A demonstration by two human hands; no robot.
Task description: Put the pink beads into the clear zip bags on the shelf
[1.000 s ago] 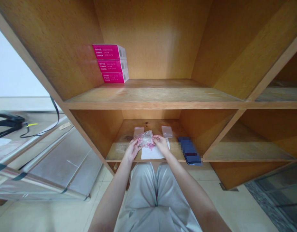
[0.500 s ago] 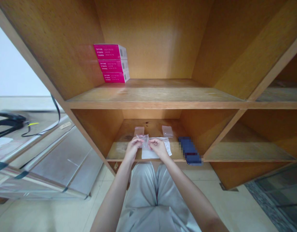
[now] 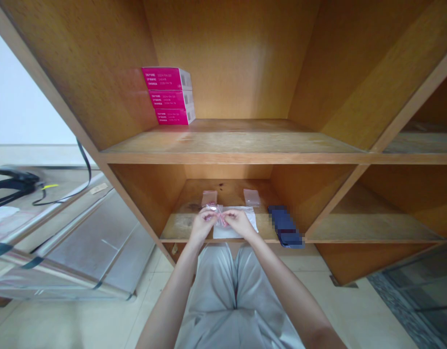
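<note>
My left hand (image 3: 203, 224) pinches the left side of a small clear plastic bag (image 3: 220, 213). On its right side, the fingers of my right hand (image 3: 238, 221) are closed on the same bag. Both hands are close together over a white sheet of paper (image 3: 226, 232) on the lower shelf. Whether anything is inside the bag is too small to tell. Behind the hands lie a small clear bag (image 3: 209, 197) with a pinkish tint and a second clear bag (image 3: 252, 198) to the right.
A dark blue, partly pixelated object (image 3: 285, 226) lies at the shelf's right front, slightly past its edge. Three pink boxes (image 3: 168, 99) are stacked on the upper shelf (image 3: 238, 140). A metal-framed rack (image 3: 88, 242) stands left of the cabinet, with a black strap (image 3: 18, 184) beyond.
My hands have drawn slightly closer together, and the plastic bag between them looks more bunched up. My left hand has turned a little inward. Everything else stays in place.
</note>
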